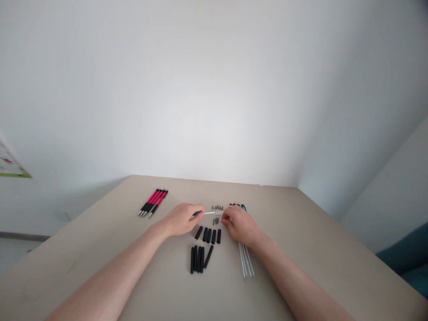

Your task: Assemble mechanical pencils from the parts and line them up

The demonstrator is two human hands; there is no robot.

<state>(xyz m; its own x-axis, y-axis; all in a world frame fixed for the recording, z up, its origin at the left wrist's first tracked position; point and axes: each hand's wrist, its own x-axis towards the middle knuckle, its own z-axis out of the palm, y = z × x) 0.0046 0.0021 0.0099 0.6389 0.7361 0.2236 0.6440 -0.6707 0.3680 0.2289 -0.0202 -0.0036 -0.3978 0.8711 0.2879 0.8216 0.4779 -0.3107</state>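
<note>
My left hand (187, 218) is closed around the dark end of a pen refill (209, 213), whose thin white tube points right toward my other hand. My right hand (239, 223) has its fingers curled together by the refill's tip; whatever they may pinch is hidden. Between the hands lie small metal pen tips (217, 207) and, nearer me, a little cluster of metal pieces (216, 221), too small to name surely. Under my right hand and wrist, several white refills (245, 263) lie side by side, their middles covered.
Several short black sleeves (209, 235) lie in a row in front of the hands, with longer black tubes (197, 259) nearer me. Red and black pens (154, 203) rest together on the left of the beige table (160, 285). A white wall (207, 111) stands behind.
</note>
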